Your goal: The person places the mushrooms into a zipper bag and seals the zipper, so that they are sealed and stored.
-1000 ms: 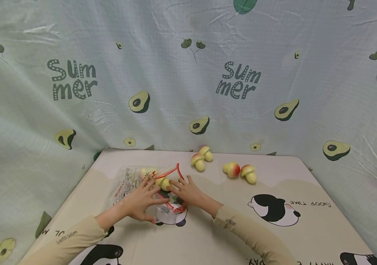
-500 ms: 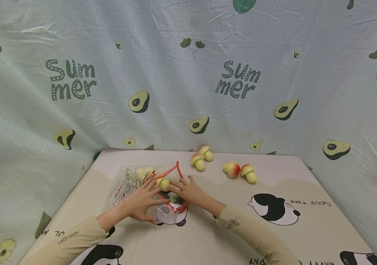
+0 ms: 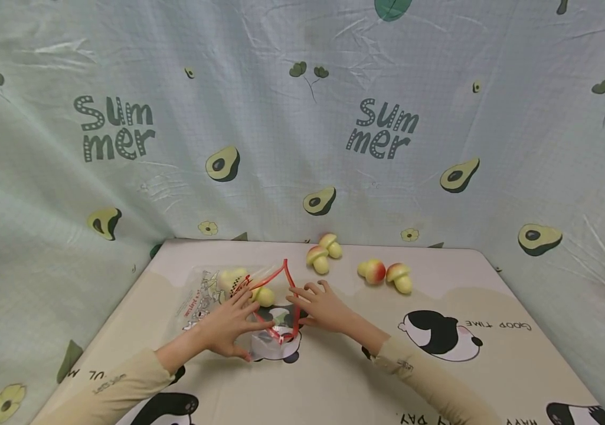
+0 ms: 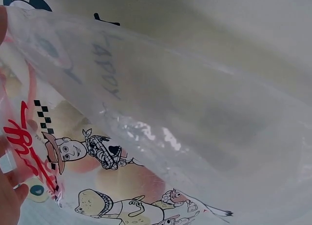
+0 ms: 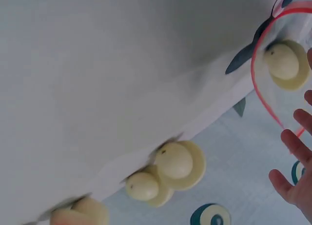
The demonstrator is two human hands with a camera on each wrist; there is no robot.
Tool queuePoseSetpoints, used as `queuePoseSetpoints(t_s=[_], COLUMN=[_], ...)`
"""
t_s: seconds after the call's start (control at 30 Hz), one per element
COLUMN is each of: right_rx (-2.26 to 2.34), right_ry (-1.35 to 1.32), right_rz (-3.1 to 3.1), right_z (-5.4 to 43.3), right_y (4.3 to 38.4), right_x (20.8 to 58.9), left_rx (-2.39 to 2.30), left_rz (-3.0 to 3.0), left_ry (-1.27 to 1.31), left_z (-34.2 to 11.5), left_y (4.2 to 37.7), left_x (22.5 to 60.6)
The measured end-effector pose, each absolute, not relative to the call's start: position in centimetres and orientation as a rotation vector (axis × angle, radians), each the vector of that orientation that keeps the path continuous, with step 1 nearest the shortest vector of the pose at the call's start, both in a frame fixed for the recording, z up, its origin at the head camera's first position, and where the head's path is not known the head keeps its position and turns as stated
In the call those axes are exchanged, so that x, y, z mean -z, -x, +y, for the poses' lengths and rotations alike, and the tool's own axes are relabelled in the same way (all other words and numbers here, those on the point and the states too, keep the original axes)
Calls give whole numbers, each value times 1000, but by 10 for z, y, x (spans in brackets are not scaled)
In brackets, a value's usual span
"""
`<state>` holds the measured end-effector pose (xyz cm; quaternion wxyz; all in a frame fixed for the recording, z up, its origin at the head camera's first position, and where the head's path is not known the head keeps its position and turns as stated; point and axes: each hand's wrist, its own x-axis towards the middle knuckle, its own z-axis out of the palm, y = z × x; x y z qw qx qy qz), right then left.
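Observation:
A clear plastic bag (image 3: pixel 196 301) with a red-edged mouth and printed cartoon figures lies on the table. My left hand (image 3: pixel 228 324) rests on the bag beside its mouth, fingers spread; in the left wrist view its fingertips (image 4: pixel 12 198) lie against the film. Just inside the mouth is a yellow toy mushroom (image 3: pixel 264 297), and more pale yellow shapes (image 3: pixel 230 277) show through the plastic. My right hand (image 3: pixel 329 310) is at the mouth's right edge, fingers spread and holding nothing. Whether its fingertips touch the red rim (image 5: pixel 258 83) I cannot tell.
Beyond my right hand, a pair of yellow-and-red toy mushrooms (image 3: pixel 317 260) stands near the table's back edge. Another pair of mushrooms (image 3: pixel 399 278) sits farther right. A patterned curtain (image 3: pixel 260 118) hangs right behind the printed table cover (image 3: pixel 334 378).
My right hand has drawn back to the right from the mushroom at the bag's mouth, leaving it inside the red rim. My left hand has barely moved.

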<state>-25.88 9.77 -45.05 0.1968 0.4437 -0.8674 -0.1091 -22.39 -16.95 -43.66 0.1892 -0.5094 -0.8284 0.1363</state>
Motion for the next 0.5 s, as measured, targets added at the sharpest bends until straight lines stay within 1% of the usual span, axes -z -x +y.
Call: queuePoseSetpoints(t_s=[0.27, 0.5], right_rx=[118, 3], right_ry=[-1207, -1063], right_rz=[-2370, -2284], right_z=[132, 173], right_y=[258, 260], right_x=[439, 436], left_rx=[-384, -391], left_rz=[-2290, -2253], left_ry=[1433, 1437], left_z=[-171, -171], left_y=[223, 221], left_x=[436, 437])
